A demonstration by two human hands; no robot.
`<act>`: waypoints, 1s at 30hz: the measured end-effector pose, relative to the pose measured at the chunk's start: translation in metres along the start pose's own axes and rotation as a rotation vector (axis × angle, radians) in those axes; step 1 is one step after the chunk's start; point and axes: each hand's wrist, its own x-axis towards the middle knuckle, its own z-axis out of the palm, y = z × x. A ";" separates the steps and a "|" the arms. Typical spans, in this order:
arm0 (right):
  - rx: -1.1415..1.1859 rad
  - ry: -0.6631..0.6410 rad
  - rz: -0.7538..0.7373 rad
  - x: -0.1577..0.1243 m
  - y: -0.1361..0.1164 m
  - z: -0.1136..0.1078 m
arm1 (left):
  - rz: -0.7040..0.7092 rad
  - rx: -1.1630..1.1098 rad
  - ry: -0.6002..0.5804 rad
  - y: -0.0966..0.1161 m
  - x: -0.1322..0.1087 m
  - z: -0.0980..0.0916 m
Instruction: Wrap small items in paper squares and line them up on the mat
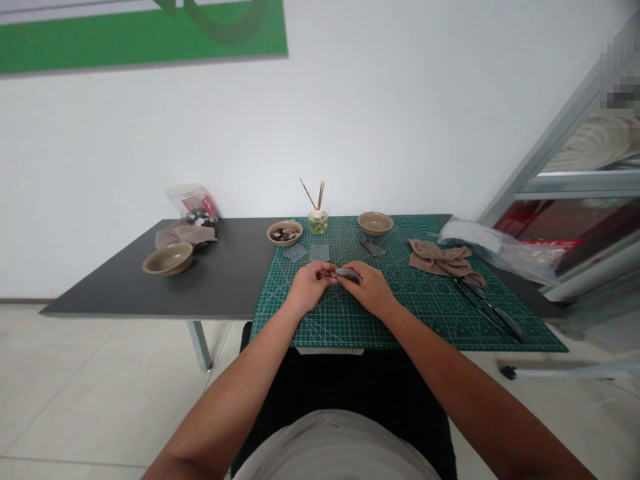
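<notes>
Over the green cutting mat [345, 327], my left hand [311, 287] and my right hand [369, 288] meet with their fingertips together. In my right hand is a folded piece of grey sandpaper [349, 274], bent between thumb and fingers. The fingers of my left hand are pinched at its left end; what they hold is too small and covered to make out. Just beyond my hands lie flat grey sheets, a left one [296, 253] and a middle one [319, 253]. A darker worn sheet [373, 248] is behind my right hand.
Behind the sheets stand a bowl of small dark pieces [285, 233], a reed diffuser [318, 222] and a bowl [375, 224]. To the right are a brown cloth [445, 260], long dark tools [493, 312] and a plastic bag [505, 250]. Another bowl [169, 260] and a tipped jar [193, 203] are left.
</notes>
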 end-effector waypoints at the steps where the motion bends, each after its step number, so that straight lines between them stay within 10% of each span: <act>1: -0.001 -0.001 -0.004 0.000 0.000 0.000 | -0.006 -0.008 0.002 0.001 0.000 0.000; 30: 0.014 -0.009 -0.030 0.001 0.000 0.000 | 0.004 -0.039 -0.012 -0.002 0.000 0.000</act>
